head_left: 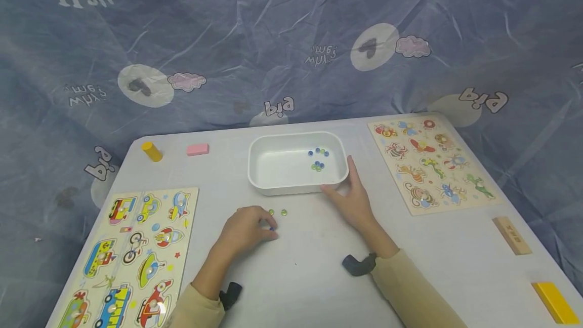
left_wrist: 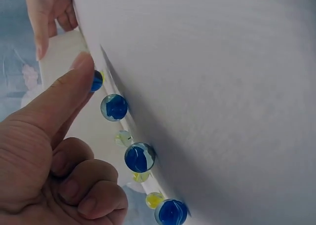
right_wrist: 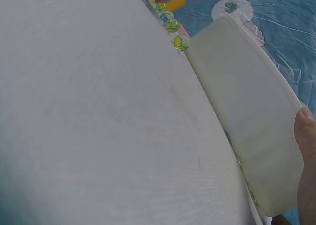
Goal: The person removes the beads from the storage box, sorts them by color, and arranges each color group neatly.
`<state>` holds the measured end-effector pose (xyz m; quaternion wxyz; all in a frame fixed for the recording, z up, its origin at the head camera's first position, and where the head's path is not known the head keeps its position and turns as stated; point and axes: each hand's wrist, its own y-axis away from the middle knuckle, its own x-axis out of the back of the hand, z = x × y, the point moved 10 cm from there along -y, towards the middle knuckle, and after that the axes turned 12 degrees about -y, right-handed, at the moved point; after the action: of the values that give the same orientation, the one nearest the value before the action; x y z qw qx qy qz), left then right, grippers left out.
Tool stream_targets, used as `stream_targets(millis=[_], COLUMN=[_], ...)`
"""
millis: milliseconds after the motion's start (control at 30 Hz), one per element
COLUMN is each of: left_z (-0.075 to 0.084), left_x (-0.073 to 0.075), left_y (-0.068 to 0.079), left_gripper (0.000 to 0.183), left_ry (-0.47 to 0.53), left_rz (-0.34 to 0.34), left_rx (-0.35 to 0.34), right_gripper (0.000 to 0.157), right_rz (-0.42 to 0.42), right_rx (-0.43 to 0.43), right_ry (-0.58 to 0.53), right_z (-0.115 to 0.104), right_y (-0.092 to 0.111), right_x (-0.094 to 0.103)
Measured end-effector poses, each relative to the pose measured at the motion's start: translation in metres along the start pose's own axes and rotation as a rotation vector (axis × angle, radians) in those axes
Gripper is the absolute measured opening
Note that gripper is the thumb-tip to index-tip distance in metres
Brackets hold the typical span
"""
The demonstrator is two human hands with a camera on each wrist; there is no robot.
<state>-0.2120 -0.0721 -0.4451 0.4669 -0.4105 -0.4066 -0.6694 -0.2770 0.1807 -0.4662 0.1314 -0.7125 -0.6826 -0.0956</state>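
Note:
A white plastic tray (head_left: 291,190) stands at the middle back of the table, with several blue and green marbles inside its right half. My right hand (head_left: 352,204) holds its near right corner, the thumb (right_wrist: 305,121) at the rim. In front of the tray, my left hand (head_left: 246,229) pinches a blue marble (left_wrist: 97,81) between thumb and index finger, the other fingers curled in. Several more marbles, among them a blue marble (left_wrist: 139,158) and a yellow-green marble (right_wrist: 181,42), lie on the table by this hand, partly hidden behind it in the head view.
A vehicle puzzle board (head_left: 191,216) lies at the left, an insect puzzle board (head_left: 396,166) at the right. Towards the back left are a yellow cylinder (head_left: 152,151) and a pink block (head_left: 198,149). A wooden block (head_left: 512,236) and a yellow block (head_left: 555,302) lie near the right edge.

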Motion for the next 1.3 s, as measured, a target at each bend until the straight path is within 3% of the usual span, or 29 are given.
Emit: stream_targets(millis=[400, 867, 1067, 1200, 1300], left_z=[0.000, -0.001, 0.001, 0.009, 0.013], left_x=[-0.006, 0.004, 0.024, 0.052, 0.078], left_y=[-0.001, 0.006, 0.012, 0.013, 0.007], left_gripper=[0.016, 0.015, 0.013, 0.012, 0.014], left_ry=[-0.022, 0.095, 0.151, 0.187, 0.193], left_rz=[-0.015, -0.014, -0.018, -0.002, 0.049], left_rx=[-0.023, 0.007, 0.037, 0.024, 0.003], right_gripper=[0.104, 0.103, 0.103, 0.103, 0.104], right_rz=[0.000, -0.002, -0.008, -0.002, -0.001], right_rx=[0.004, 0.015, 0.028, 0.030, 0.029], right_ry=[-0.002, -0.013, -0.016, -0.020, -0.019], right_z=[-0.001, 0.002, 0.003, 0.003, 0.003], right_y=[0.000, 0.000, -0.001, -0.001, -0.001], right_x=[0.000, 0.000, -0.001, -0.001, -0.001])
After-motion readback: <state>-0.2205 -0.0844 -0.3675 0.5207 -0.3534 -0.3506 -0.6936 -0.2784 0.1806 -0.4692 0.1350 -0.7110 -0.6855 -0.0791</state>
